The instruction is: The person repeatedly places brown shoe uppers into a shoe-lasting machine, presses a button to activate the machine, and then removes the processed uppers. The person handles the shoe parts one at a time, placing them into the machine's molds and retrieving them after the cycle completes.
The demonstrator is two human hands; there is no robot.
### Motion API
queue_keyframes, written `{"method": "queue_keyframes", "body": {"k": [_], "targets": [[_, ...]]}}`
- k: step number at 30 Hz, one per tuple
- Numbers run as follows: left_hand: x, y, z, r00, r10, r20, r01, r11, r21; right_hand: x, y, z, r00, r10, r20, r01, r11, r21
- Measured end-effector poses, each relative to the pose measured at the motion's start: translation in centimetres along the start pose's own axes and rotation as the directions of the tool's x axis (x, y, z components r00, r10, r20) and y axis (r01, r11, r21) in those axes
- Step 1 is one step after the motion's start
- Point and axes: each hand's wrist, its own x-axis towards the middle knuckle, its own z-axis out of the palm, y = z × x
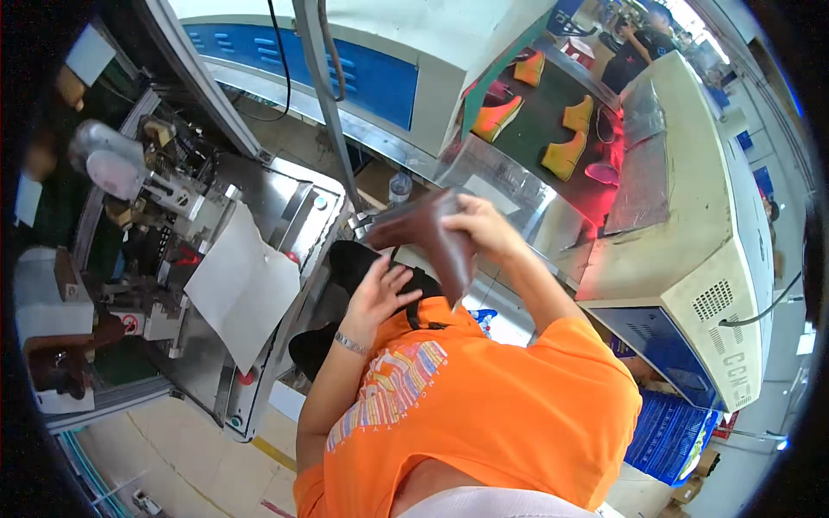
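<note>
A dark brown leather boot (432, 237) is in my right hand (485, 226). Those fingers close round its heel end, while its toe points left and its shaft hangs down toward my body. Whether it has a sole cannot be made out. Just below the toe, my left hand (378, 296) is open with its fingers apart; it holds nothing and appears clear of the leather. To the left stands a machine with metal clamps (186, 203), and a white sheet (244, 289) lies over its front.
A conveyor (540, 121) at the upper right carries several yellow-orange boots (566, 155), lit red near a cream machine housing (682, 216). A metal post (324, 95) rises ahead of me. Brown leather pieces (65, 367) lie at far left. Blue crates (665, 436) are stacked at lower right.
</note>
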Motion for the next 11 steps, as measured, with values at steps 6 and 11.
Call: {"method": "queue_keyframes", "body": {"k": [6,11], "targets": [[-0.9,1.1,-5.9,0.998,0.07,-0.008,-0.07,0.997,-0.015,8.3,-2.4,-23.7,0.8,-0.599,0.037,0.206,0.217,-0.954],[-3.3,4.1,-8.0,0.984,0.175,0.009,-0.176,0.983,0.054,17.9,-8.9,-39.9,0.755,0.103,-0.648,-0.012,0.99,0.144]]}}
